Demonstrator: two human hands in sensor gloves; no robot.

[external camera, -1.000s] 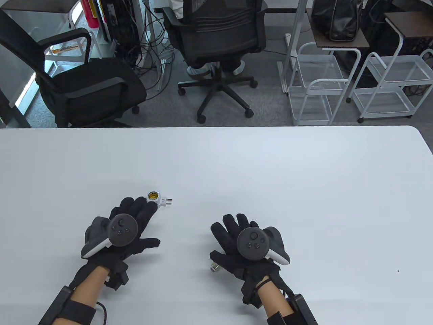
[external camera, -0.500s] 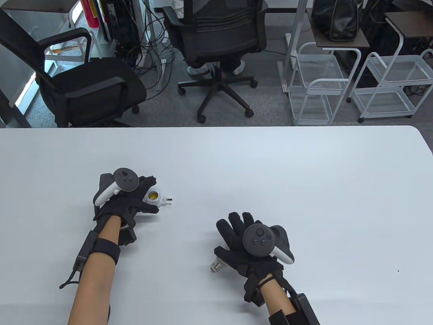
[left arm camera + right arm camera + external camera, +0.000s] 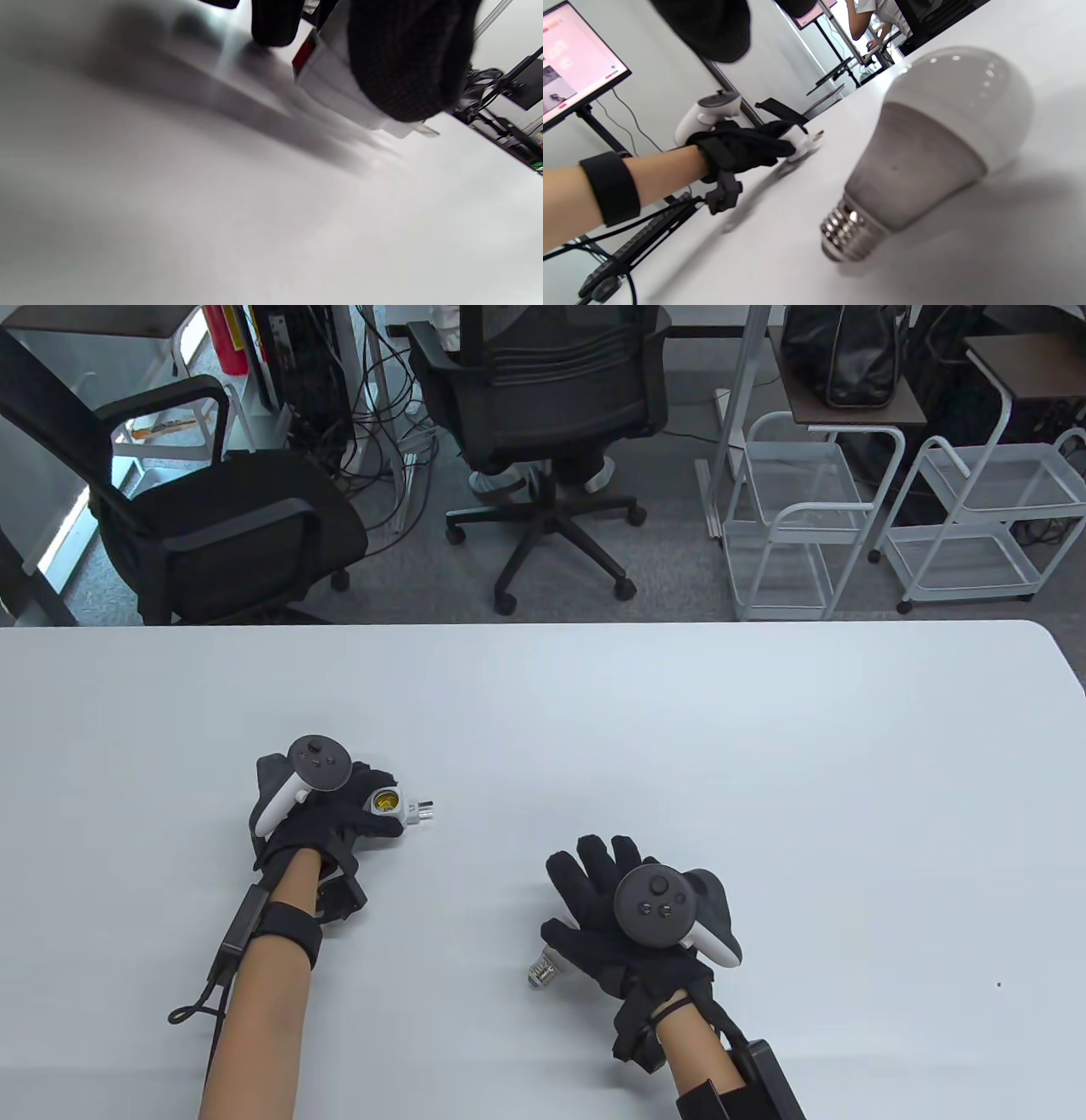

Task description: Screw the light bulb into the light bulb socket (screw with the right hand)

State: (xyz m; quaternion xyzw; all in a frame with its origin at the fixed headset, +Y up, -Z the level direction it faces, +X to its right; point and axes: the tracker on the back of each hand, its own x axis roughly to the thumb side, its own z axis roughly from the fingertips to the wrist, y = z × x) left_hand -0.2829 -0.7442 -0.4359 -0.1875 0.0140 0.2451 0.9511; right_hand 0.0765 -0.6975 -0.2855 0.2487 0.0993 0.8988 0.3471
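Note:
A white plug-in bulb socket (image 3: pixel 389 800) with a brass inside lies left of centre, its prongs pointing right. My left hand (image 3: pixel 377 808) grips it, thumb on the near side and fingers on the far side. The left wrist view shows its white body (image 3: pixel 335 80) under my fingers (image 3: pixel 407 55), blurred. A light bulb (image 3: pixel 925 156) with a white dome and grey body lies on its side on the table. Its screw base (image 3: pixel 543 971) sticks out to the left from under my right hand (image 3: pixel 562 899). That hand is spread over it, fingers (image 3: pixel 708 25) off the bulb.
The white table (image 3: pixel 764 780) stretches far and right of both hands. Office chairs (image 3: pixel 543 415) and white wire carts (image 3: pixel 797 517) stand on the floor beyond its far edge. A monitor (image 3: pixel 572 59) shows at the left of the right wrist view.
My left hand went forward from lying flat near the socket and closed round it; the socket shifted slightly right. My right hand drifted a little right, uncovering more of the bulb's base.

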